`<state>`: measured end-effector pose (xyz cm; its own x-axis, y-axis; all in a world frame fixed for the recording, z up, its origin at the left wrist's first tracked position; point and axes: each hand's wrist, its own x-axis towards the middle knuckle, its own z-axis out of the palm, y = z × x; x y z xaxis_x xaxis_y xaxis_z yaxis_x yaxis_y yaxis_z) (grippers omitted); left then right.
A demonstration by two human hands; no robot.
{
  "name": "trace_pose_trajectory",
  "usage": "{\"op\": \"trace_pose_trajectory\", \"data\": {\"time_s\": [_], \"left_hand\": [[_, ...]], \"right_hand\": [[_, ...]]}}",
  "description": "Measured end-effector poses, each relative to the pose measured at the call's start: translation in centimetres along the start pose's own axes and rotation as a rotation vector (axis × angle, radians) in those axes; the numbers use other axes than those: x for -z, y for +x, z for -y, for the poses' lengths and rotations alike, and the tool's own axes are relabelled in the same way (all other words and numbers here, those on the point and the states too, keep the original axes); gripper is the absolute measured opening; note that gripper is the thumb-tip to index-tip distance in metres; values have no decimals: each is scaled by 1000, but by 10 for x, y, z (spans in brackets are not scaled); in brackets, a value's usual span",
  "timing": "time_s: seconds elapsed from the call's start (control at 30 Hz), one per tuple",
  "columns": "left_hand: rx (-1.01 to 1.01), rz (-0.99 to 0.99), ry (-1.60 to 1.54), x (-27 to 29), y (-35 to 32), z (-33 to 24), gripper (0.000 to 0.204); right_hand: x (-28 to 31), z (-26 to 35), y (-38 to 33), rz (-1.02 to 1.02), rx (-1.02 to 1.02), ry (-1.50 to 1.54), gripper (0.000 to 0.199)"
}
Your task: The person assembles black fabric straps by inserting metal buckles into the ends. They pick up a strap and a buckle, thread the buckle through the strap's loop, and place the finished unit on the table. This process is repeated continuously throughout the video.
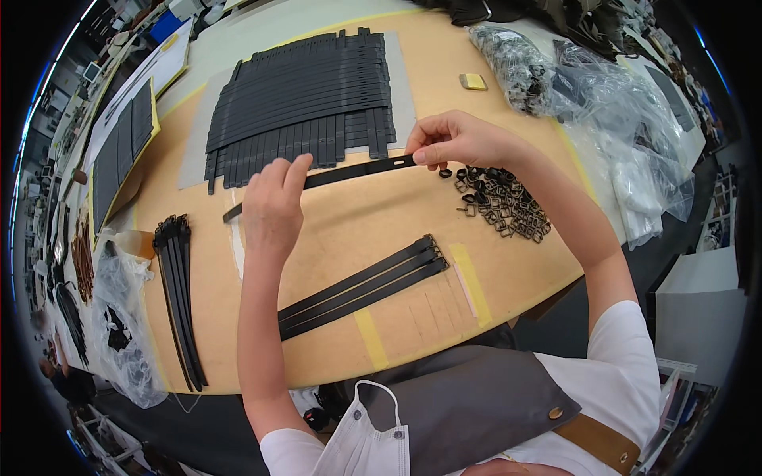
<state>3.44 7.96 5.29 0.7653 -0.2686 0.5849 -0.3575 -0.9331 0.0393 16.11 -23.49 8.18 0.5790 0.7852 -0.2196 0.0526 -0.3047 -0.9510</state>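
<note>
holding: a long black strap stretched between both hands above the tan board; it sits just in front of the big fan of straps
left hand: the left hand has fingers pressed together and curled over the strap near its left part; thumb hidden behind, so the exact grip cannot be told
right hand: the right hand pinches the strap's right end between thumb and fingertips; other fingers folded close
strap material: flat, thin, matte black, like leather or webbing; narrow ribbon shape with small slots near the right end
long axis: runs left to right, tilted; left tip lower and nearer the person, right end higher and farther
strap fan: many similar black strips overlapping on a grey sheet
buckle pile: small dark metal loops, glossy, heaped just beside the right hand
flat trio: three black straps lying side by side, slanted, near yellow tape
left bundle: black straps gathered at the board's left edge
bags: crinkled clear plastic, well apart on the right
</note>
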Motion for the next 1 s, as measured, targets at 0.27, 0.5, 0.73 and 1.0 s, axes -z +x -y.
{"op": "trace_pose_trajectory", "data": {"time_s": [0.27,0.5,0.73,1.0], "left_hand": [[184,278,-702,-29,-24,-83,35],[299,210,-759,-22,-20,-81,23],[360,134,-788,-8,-21,-82,22],[321,121,-761,-1,-24,-82,20]], "right_hand": [[-43,-37,-15,-48,9,-152,20],[-6,-59,-28,-165,148,-969,18],[-41,-45,-22,-157,-72,441,18],[-88,-47,-25,-218,64,716,35]]}}
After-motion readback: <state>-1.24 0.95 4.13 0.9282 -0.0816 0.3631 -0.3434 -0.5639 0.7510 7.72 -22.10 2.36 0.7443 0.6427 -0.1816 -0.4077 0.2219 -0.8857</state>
